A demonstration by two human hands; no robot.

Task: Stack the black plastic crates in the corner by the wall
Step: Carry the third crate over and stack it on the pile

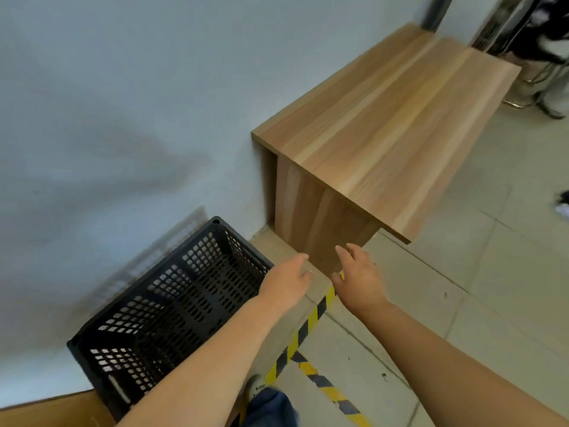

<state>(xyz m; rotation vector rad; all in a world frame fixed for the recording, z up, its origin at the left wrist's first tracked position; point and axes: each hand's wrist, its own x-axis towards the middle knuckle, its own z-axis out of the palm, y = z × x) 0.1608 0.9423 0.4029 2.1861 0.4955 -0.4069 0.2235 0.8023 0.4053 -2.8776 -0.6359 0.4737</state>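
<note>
A black perforated plastic crate (172,306) stands on the floor against the pale wall (123,118), its open top facing up. My left hand (288,280) hovers just past the crate's right rim with relaxed fingers and holds nothing. A short way to its right, my right hand (358,278) is also spread loosely and holds nothing. Both hands are above the floor in front of a wooden bench. Whether the crate sits on another one is hidden.
A wooden bench (385,134) runs along the wall to the right. Yellow-black hazard tape (311,322) crosses the tiled floor. A wooden surface (52,411) shows at the bottom left. Another person's legs (551,90) stand at the far right.
</note>
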